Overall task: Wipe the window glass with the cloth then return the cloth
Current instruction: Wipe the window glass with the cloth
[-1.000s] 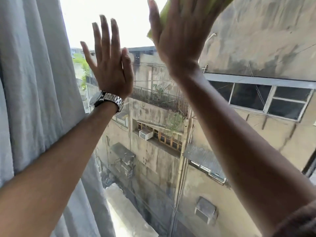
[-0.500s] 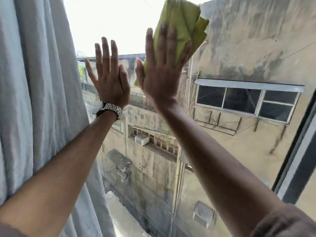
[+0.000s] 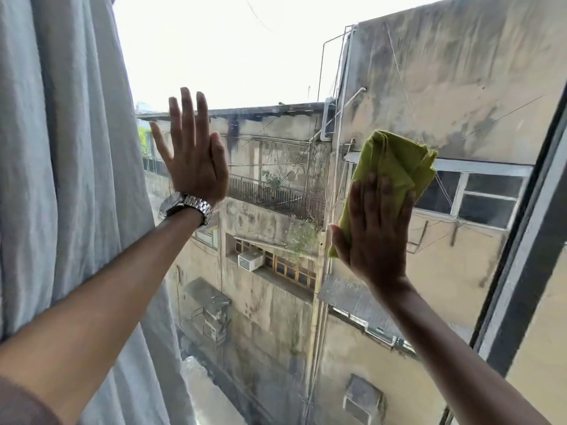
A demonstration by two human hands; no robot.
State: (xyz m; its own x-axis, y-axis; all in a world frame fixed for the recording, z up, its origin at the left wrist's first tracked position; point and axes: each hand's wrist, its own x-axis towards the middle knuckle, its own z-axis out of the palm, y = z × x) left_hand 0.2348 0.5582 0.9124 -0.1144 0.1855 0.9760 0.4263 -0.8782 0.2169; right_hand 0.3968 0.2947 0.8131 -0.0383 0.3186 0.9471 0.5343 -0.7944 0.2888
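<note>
The window glass (image 3: 270, 72) fills the view, with weathered buildings behind it. My right hand (image 3: 376, 234) lies flat on a folded yellow-green cloth (image 3: 395, 161) and presses it against the right half of the pane, fingers spread upward. My left hand (image 3: 193, 161), with a metal watch at the wrist, rests flat and empty on the glass further left, fingers apart.
A pale grey curtain (image 3: 61, 179) hangs along the left side, just behind my left arm. The dark window frame (image 3: 527, 256) runs diagonally down the right edge, close to the cloth.
My right hand has carried the cloth down and to the right across the glass, from the top centre to beside the frame. My left hand has stayed in place on the pane.
</note>
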